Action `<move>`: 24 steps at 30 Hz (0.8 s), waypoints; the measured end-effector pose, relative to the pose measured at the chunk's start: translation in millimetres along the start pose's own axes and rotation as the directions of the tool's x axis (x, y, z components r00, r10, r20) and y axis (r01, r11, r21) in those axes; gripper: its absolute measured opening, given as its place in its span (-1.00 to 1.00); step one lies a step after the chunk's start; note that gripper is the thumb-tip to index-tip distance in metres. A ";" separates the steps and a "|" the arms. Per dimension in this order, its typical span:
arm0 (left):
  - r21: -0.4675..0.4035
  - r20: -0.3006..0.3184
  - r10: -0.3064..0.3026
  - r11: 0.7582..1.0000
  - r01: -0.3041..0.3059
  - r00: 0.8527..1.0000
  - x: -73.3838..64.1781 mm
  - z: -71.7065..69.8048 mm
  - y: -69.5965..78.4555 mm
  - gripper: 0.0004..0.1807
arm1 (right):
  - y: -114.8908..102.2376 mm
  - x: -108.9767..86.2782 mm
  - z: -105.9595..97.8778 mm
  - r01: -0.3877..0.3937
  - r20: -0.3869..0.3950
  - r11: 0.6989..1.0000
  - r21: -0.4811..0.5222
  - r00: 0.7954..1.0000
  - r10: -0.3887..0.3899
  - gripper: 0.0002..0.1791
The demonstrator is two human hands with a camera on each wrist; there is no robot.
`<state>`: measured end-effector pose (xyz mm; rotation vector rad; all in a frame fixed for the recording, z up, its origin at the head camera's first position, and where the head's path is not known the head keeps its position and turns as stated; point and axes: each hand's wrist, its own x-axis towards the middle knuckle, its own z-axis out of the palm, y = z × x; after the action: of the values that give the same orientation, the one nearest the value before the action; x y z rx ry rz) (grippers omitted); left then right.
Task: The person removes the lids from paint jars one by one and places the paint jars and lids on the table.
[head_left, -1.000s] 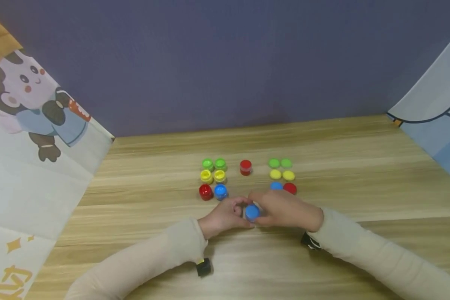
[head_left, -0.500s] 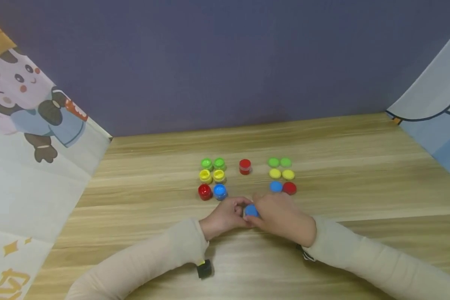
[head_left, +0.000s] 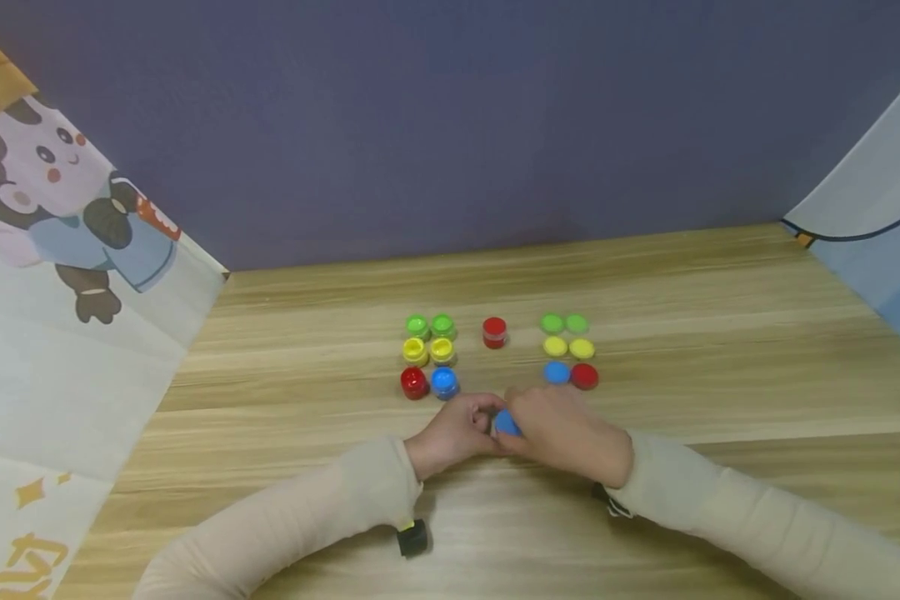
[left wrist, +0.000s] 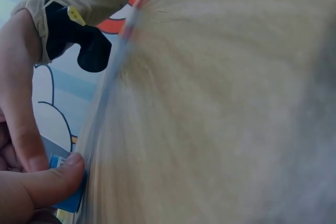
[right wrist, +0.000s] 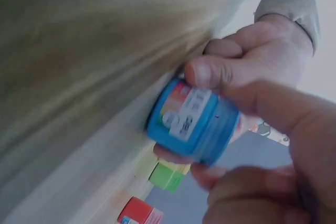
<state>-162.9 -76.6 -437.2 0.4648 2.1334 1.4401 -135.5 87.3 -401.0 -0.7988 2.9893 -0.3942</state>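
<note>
Low over the wooden table, a small blue paint jar (right wrist: 181,116) with a printed label is between both hands. My left hand (head_left: 453,432) holds the jar body, thumb along the label. My right hand (head_left: 567,433) grips the blue lid (right wrist: 224,129) with curled fingers and thumb, covering part of it in the head view. Just beyond the left hand stand a blue jar without a lid (head_left: 444,384) and a dark red jar without a lid (head_left: 414,383). Past the right hand lie a blue lid (head_left: 557,372) and a red lid (head_left: 584,377).
Lidless yellow jars (head_left: 415,352) and green jars (head_left: 417,326) stand in rows at the back left. A red jar with its lid on (head_left: 494,332) stands in the middle. Yellow lids (head_left: 555,346) and green lids (head_left: 552,322) lie at right. A dark panel (head_left: 480,133) closes the back.
My right hand has turned on the lid, its wrist shifting left and down, and now hides more of the lid. The left hand and jar stay in about the same place.
</note>
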 end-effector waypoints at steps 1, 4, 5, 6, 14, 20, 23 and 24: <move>-0.006 0.006 0.002 1.000 -0.002 1.000 -0.1 -0.2 0.0 -0.51 | 1.2 0.4 -1.1 0.017 0.017 1.000 0.020 1.000 -0.018 -0.70; -0.006 0.016 0.001 1.000 -0.001 1.000 -0.3 -0.6 0.2 -0.45 | 5.5 1.0 -7.6 0.075 0.080 0.994 0.079 0.993 -0.082 -0.72; -0.005 0.019 0.003 1.000 -0.003 1.000 -0.6 -0.8 0.5 -0.43 | 7.0 0.8 -10.2 0.099 0.098 0.991 0.090 0.989 -0.108 -0.71; -0.003 0.022 0.007 1.000 -0.007 1.000 -0.8 -1.0 0.7 -0.42 | 8.4 0.3 -12.8 0.124 0.109 0.988 0.095 0.985 -0.134 -0.72; -0.006 0.025 0.006 1.000 -0.006 1.000 -2.3 -1.0 2.3 -0.54 | 17.8 -1.5 -20.1 0.286 0.133 0.958 0.016 0.949 -0.285 -0.64; -0.010 0.023 0.008 1.000 -0.007 1.000 -1.5 -1.3 1.1 -0.53 | 17.9 -2.6 -21.6 0.234 0.108 0.968 0.092 0.964 -0.244 -0.65; 0.000 0.016 0.011 1.000 -0.011 1.000 -0.5 -1.2 0.5 -0.55 | 13.3 -4.3 -19.9 0.111 0.070 0.989 0.097 0.991 -0.118 -0.71; 0.002 0.015 0.010 1.000 -0.010 1.000 -0.2 -0.9 0.3 -0.58 | 11.5 -4.8 -18.3 0.070 0.051 0.993 0.093 0.996 -0.075 -0.70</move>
<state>-163.2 -77.2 -436.7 0.4858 2.1236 1.4353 -138.5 103.6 -386.3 -0.8957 2.8760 -0.4990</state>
